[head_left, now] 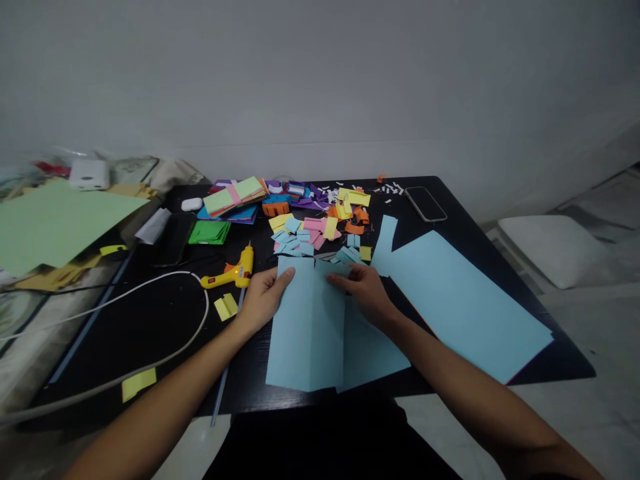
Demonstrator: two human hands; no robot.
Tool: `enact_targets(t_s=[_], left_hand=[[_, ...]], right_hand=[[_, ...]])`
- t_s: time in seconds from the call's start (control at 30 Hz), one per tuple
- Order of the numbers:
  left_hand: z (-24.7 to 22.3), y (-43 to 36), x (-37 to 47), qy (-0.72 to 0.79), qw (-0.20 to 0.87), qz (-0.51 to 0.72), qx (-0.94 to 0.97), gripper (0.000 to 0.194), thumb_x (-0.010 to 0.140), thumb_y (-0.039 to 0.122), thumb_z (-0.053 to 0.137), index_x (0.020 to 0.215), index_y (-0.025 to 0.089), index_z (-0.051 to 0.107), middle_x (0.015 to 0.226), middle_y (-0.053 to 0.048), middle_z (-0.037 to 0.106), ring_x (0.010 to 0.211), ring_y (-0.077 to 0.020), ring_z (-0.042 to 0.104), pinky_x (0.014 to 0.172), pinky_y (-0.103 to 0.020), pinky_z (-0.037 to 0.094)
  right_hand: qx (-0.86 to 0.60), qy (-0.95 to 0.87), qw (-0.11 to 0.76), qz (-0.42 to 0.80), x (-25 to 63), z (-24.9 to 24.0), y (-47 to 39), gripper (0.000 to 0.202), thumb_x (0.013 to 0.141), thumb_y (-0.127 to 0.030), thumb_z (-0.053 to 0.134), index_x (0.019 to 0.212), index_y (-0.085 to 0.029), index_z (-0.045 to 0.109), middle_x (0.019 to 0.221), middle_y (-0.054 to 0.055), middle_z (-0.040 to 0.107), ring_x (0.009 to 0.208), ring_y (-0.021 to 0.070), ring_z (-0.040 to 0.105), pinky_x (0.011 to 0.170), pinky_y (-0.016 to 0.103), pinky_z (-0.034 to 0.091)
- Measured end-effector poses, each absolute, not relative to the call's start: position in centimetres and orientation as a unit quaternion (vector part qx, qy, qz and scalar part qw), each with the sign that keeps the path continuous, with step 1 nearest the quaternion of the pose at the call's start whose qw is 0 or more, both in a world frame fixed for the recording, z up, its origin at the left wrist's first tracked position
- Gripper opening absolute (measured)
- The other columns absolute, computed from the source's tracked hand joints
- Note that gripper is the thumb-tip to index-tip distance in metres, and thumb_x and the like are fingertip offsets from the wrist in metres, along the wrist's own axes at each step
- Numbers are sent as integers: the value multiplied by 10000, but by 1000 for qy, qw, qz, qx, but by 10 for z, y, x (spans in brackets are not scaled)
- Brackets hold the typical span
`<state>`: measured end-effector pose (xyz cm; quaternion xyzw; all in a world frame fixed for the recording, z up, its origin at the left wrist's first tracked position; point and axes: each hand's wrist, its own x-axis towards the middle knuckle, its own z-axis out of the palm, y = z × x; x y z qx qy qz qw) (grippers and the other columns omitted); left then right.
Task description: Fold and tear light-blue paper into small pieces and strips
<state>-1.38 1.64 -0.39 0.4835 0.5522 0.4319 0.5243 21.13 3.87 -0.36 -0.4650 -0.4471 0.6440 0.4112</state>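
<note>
A light blue sheet of paper [292, 327] with an upright crease down its middle lies in front of me, over another blue piece [370, 343] on its right. My left hand [264, 293] grips its upper left edge, thumb on top. With thumb and fingers closed, my right hand [367, 287] holds the sheet's upper right part; the fingertips are partly hidden. Just beyond the sheet are small cut and folded blue paper pieces [297, 243]. Left of my left hand lies a yellow glue gun [235, 270] with a lit orange switch.
To the right is a stack of blue sheets [465, 300], with a phone [425, 203] behind it. Pink pieces [315, 230], bundled coloured paper [236, 196] and green paper [210, 232] lie at the back. A white cable [206, 313] loops across the black table [145, 320].
</note>
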Motion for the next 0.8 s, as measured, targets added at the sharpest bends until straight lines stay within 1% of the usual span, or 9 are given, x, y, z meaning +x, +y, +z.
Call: enact_targets(t_s=[0.2,0.27,0.37,0.4,0.47,0.57,0.63,0.7,0.8], left_hand=[[-12,13,-16,566,437,463,524,502,920,630,620,737,163,640,605,17,565,538,-121,460,486,-229,353],[-13,13,-17,572,411,467,534,466,953,590,591,795,160,671,633,14,592,556,-127,477,508,-230,373],[-12,15,-18,577,390,472,541,448,958,576,590,856,153,698,691,-2,646,610,-146,535,557,-237,431],[-12,16,-19,579,387,475,538,454,950,585,599,867,150,704,702,-8,658,624,-152,550,567,-240,445],[-11,18,-20,580,391,484,525,480,925,615,622,873,147,710,711,-17,674,634,-159,569,582,-248,468],[-10,20,-20,571,424,494,500,517,882,661,655,803,152,694,681,-23,673,583,-150,553,553,-252,465],[-10,20,-21,572,437,485,496,532,866,665,670,695,162,646,601,-7,615,517,-127,484,485,-237,397],[-11,19,-21,583,428,469,507,553,879,645,665,603,176,567,524,19,504,478,-105,392,444,-229,301],[-12,17,-21,592,382,455,545,553,942,597,604,585,190,488,517,37,390,494,-103,332,460,-238,251]], right_hand=[[-487,-432,437,621,211,-7,38,336,683,-472,919,807,-205,758,792,27,750,702,201,666,657,339,540],[-475,-429,422,642,211,-8,39,357,704,-489,908,869,-204,769,850,38,769,755,210,696,692,344,563],[-443,-435,366,693,212,-9,39,390,723,-486,902,975,-209,794,946,48,792,844,219,728,756,354,588],[-438,-440,354,699,212,-9,39,391,717,-483,908,973,-209,799,952,48,795,851,219,731,766,356,590],[-446,-458,350,685,211,-9,38,366,696,-484,919,889,-199,795,906,47,792,820,215,725,756,358,589],[-462,-479,360,653,210,-8,38,343,700,-492,913,812,-200,771,851,41,783,780,211,714,718,356,583],[-467,-479,366,647,210,-8,38,333,717,-496,899,821,-206,774,857,44,786,780,215,717,712,364,586],[-468,-474,373,646,211,-7,38,326,730,-496,891,849,-211,786,887,51,794,803,227,728,735,384,595],[-465,-467,383,647,212,-6,37,325,741,-490,885,882,-210,801,924,57,801,831,236,736,776,406,602]])
